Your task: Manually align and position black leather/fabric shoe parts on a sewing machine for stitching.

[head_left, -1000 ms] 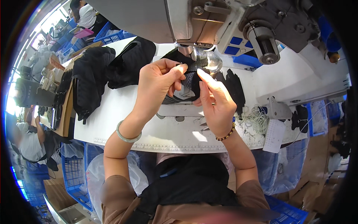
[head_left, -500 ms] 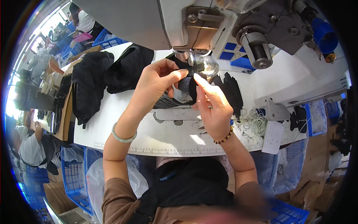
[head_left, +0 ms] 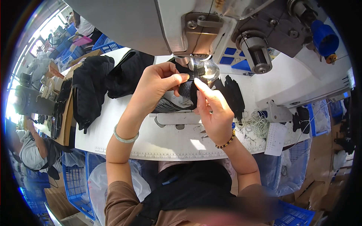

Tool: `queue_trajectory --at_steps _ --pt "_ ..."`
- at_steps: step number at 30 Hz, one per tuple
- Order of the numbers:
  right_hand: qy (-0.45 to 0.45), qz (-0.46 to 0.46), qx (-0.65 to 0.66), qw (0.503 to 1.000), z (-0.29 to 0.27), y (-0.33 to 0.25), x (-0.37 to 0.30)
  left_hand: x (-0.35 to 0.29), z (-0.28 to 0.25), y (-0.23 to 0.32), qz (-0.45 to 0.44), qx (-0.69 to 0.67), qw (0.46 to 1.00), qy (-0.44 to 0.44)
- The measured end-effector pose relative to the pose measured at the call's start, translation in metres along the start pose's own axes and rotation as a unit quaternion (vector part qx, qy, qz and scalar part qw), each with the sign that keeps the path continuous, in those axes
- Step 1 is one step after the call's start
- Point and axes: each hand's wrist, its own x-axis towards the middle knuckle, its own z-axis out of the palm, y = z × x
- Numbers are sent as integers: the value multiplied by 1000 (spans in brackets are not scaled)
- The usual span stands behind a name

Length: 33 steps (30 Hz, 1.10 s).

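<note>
Below the head of a sewing machine point(head_left: 145, 22), a piece of black fabric point(head_left: 185, 89) lies at the metal stitching parts. On its left side my left hand point(head_left: 156, 83) pinches the fabric between thumb and fingers. My right hand point(head_left: 215, 109) grips it from the right, with the index fingertip pressed on top and the other fingers curled at its edge. The needle itself is hard to make out. A clear, shiny guard point(head_left: 211, 71) stands just behind my fingertips.
Folded black garments point(head_left: 90, 88) lie at the left of the white table point(head_left: 113, 132). To the right are black fabric strips point(head_left: 233, 96), a tangle of pale cord point(head_left: 259, 124) and a paper slip point(head_left: 275, 139). Blue baskets point(head_left: 77, 184) stand below. Another person point(head_left: 34, 150) is at far left.
The fabric between my hands now lies flatter, and more of its dark face shows. My right index fingertip has shifted slightly left and nearer to me. Both hands stay on the fabric.
</note>
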Motion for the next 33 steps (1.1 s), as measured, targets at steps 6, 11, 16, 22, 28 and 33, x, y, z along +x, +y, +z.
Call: queue_trajectory --at_steps 6,11,16,22,28,33 --pt "-41 27 -32 998 -5 -15 12 5 -2 2 -71 -89 994 5" --pt "-19 12 -48 999 -4 -13 14 10 -1 2 -65 -90 994 -4" --pt "-15 13 -57 998 -2 -15 13 10 -3 1 -64 -96 993 -7" --pt "-30 26 -32 999 -4 -15 13 9 -3 2 -59 -96 994 -13" --pt "-38 79 43 995 -6 -8 14 10 -1 -2 -49 -103 993 -1" --pt "3 140 142 980 -3 -10 15 12 0 -2 -38 -102 994 19"
